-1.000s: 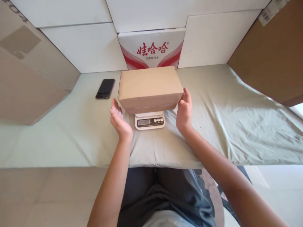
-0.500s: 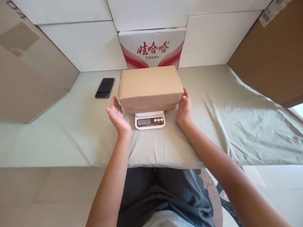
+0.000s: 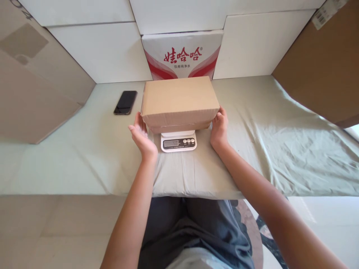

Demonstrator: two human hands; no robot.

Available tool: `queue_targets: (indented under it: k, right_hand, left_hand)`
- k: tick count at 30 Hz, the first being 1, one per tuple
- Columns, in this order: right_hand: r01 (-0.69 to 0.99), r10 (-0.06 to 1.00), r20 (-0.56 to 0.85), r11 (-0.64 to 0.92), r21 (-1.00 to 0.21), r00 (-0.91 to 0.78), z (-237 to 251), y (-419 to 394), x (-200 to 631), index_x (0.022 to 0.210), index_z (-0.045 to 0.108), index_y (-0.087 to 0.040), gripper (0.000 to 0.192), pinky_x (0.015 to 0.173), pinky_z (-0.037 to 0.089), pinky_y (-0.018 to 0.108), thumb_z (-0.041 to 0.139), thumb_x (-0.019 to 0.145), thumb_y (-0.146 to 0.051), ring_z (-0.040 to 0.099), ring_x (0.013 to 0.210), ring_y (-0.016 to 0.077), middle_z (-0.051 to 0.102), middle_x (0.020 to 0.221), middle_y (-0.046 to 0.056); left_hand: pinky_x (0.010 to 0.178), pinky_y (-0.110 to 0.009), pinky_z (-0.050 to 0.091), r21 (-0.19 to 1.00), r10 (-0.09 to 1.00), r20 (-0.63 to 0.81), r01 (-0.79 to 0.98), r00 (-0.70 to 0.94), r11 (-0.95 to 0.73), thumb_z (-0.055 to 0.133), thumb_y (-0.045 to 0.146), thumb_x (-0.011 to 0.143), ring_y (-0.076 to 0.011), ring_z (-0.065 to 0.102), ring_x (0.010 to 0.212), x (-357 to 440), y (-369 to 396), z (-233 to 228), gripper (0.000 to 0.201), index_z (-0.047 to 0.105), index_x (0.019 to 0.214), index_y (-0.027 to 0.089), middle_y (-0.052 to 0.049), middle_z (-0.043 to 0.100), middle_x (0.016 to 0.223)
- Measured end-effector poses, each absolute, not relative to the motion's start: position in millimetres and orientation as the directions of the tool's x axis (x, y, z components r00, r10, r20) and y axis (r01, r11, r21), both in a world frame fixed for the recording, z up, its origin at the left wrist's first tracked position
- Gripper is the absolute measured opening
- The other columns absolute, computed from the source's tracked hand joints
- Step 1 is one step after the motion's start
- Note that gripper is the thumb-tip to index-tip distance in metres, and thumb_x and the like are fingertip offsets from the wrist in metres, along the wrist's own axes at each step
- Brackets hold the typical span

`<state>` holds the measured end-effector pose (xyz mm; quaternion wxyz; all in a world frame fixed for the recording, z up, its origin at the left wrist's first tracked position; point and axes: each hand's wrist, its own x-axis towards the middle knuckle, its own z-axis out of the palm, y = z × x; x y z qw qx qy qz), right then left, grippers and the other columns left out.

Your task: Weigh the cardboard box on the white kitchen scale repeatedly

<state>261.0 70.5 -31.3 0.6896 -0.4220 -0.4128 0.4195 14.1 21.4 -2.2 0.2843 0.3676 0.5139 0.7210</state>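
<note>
A closed brown cardboard box rests on a small white kitchen scale, covering most of its platform. The scale's display and round buttons show at the front, but the reading is not legible. My left hand is at the box's left side, palm inward, thumb apart and fingers stretched along the side. At the right side is my right hand, its fingers reaching along the box and partly hidden by its edge. Both hands are very close to the box; whether they touch it, I cannot tell.
A black phone lies left of the box on the green cloth. Behind stand white cartons and a red-printed carton. Large brown cartons flank the left and right. The table's front edge is near my body.
My left hand has come slightly closer to the box's left side, and my right hand a little closer to the right side. The box stays on the scale. The view has shifted slightly.
</note>
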Motion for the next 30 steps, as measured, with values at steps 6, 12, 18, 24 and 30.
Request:
queue_targets:
  k: [6,12,18,24,30]
  right_hand:
    - [-0.214,0.929,0.229,0.296,-0.931,0.290,-32.5,70.1,260.7,0.128,0.064,-0.033,0.042,0.135,0.034,0.059,0.057,0.092,-0.054,0.053,0.152,0.0280,0.068,0.144,0.004]
    - [-0.264,0.939,0.190,0.269,-0.926,0.287,-27.0,66.1,258.6,0.126,0.064,-0.033,0.044,0.138,0.031,0.059,0.059,0.088,-0.055,0.051,0.154,0.0293,0.067,0.148,0.003]
    - [-0.259,0.937,0.212,0.285,-0.923,0.276,-22.7,63.0,257.5,0.123,0.064,-0.032,0.044,0.136,0.034,0.058,0.058,0.087,-0.057,0.053,0.153,0.0300,0.067,0.148,0.004]
    - [-0.224,0.938,0.228,0.288,-0.931,0.260,-22.7,63.5,258.3,0.123,0.063,-0.033,0.045,0.132,0.040,0.056,0.057,0.088,-0.060,0.055,0.150,0.0299,0.068,0.146,0.004]
    - [-0.293,0.944,0.196,0.273,-0.916,0.267,-17.4,61.8,255.7,0.116,0.063,-0.030,0.041,0.134,0.037,0.057,0.061,0.085,-0.056,0.056,0.150,0.0308,0.070,0.143,0.005]
  left_hand:
    - [0.131,-0.038,0.039,0.948,0.774,0.225,-0.049,-0.592,-0.314,0.007,0.090,0.094,-0.0262,0.049,0.159,16.3,22.5,-1.1,0.107,0.057,0.155,0.017,-0.019,0.053,0.168]
    - [0.131,-0.036,0.039,0.950,0.773,0.234,-0.028,-0.590,-0.310,0.003,0.089,0.095,-0.0242,0.048,0.160,14.3,22.9,-3.2,0.106,0.058,0.154,0.019,-0.016,0.053,0.168]
    - [0.132,-0.037,0.037,0.947,0.773,0.232,-0.043,-0.591,-0.318,0.004,0.088,0.096,-0.0244,0.046,0.161,13.0,23.1,-5.2,0.105,0.056,0.156,0.020,-0.016,0.051,0.170]
    - [0.131,-0.036,0.038,0.947,0.770,0.233,-0.044,-0.594,-0.320,0.005,0.089,0.095,-0.0254,0.048,0.159,13.6,23.1,-4.6,0.106,0.056,0.156,0.019,-0.017,0.052,0.168]
    - [0.130,-0.037,0.041,0.945,0.782,0.239,-0.046,-0.576,-0.323,0.005,0.090,0.094,-0.0259,0.051,0.157,13.6,22.5,-3.7,0.108,0.058,0.154,0.018,-0.018,0.055,0.166]
